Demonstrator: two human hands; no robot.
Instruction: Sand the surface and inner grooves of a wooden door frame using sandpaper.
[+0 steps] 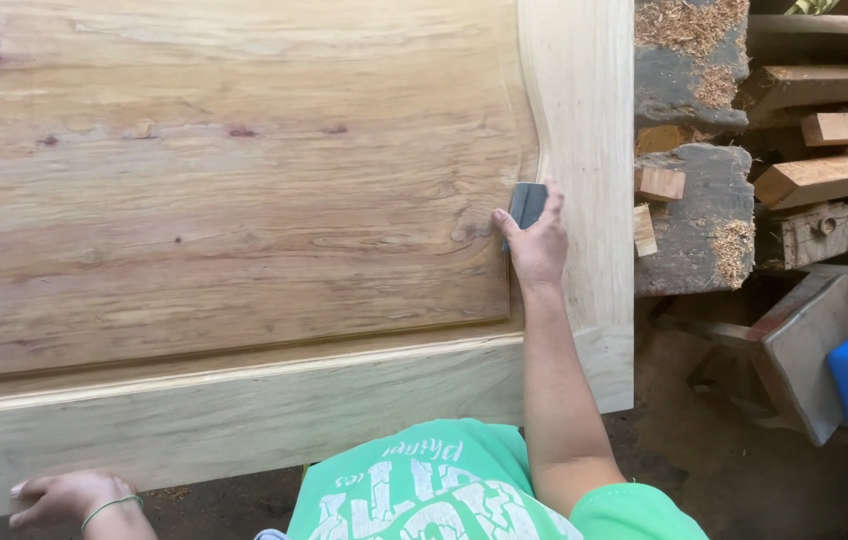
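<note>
right hand (538, 245), centre right of the frame, is closed on 1 dark sanding block (527, 204) pressed where the door's (244, 420) recessed panel (224, 190) meets the stile (584, 130). left hand (69, 495), lower left, lies flat and empty on the bottom rail edge, probably bracing. strokes are best kept along the moulded edge. open room lies leftward; offcuts (834, 175) crowd the right.

We see soft, even daylight on the wooden panel (224, 180), no glare; the floor (724, 470) beside it lies dim, focus sharp.
</note>
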